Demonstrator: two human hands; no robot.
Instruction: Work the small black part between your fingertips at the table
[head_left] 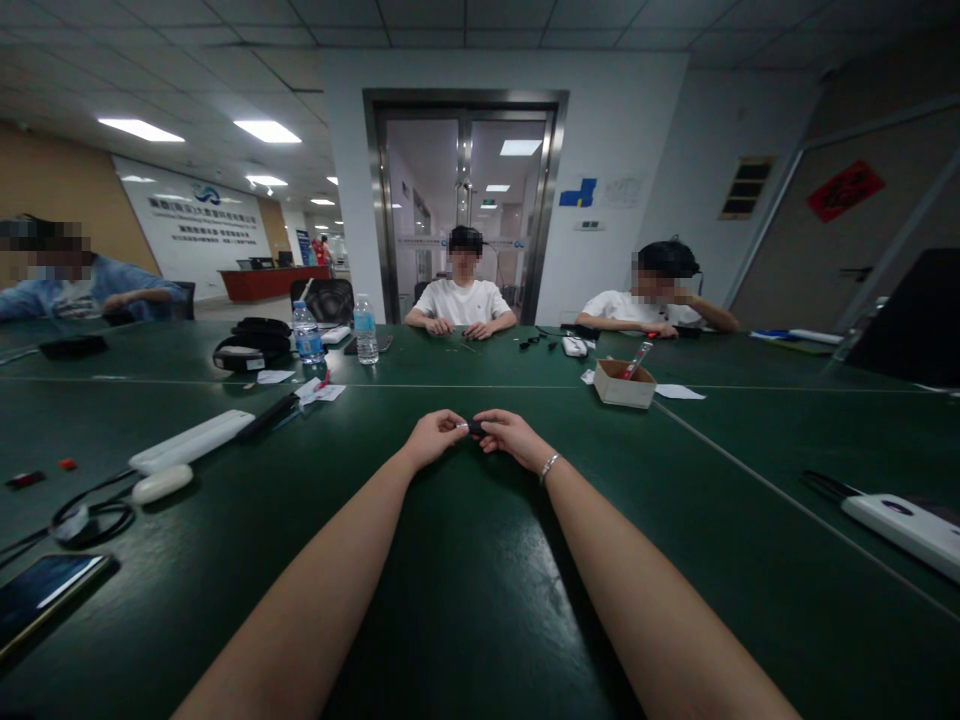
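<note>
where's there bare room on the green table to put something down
Dark green tabletop lies bare between the left forearm and right forearm, then rightward toward the white oblong device. Crowded at left: white rounded object, coiled black cable, dark-screened smartphone.

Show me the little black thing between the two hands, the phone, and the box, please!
Little black thing [475, 427], head view: on its visible middle.
Phone [43, 597], head view: on its screen.
Box [624, 392], head view: on its front wall.

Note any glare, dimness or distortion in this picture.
Head view: pale glare on the green table; ceiling lights shine at upper left, upper right is dim; edges look stretched; the dark piece between left hand and right hand lacks detail.
</note>
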